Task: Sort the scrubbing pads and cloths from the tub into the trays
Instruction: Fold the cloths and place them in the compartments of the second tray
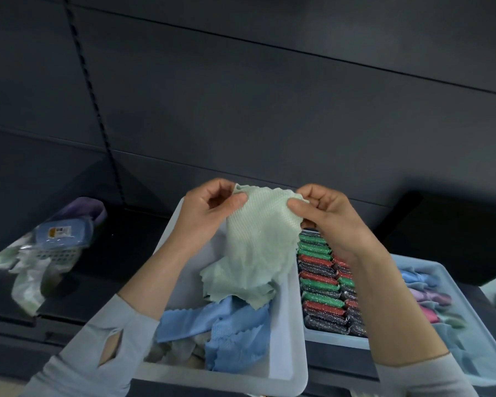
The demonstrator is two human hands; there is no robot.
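Pale-green cloth [258,239] held up over the tub [287,325], left hand [209,207] and right hand [324,213] each pinching a top corner, likely to spread it flat (cloth tray [470,285] at 3 o'clock, pad tray [334,338] between).

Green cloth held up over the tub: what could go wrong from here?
1. The green cloth is pinched only at its top edge by the left hand and the right hand; its lower hem drapes on the blue cloths in the tub and might drag one out.
2. The right forearm crosses above the scrubbing pads, so a low swing toward the trays could disturb their rows.
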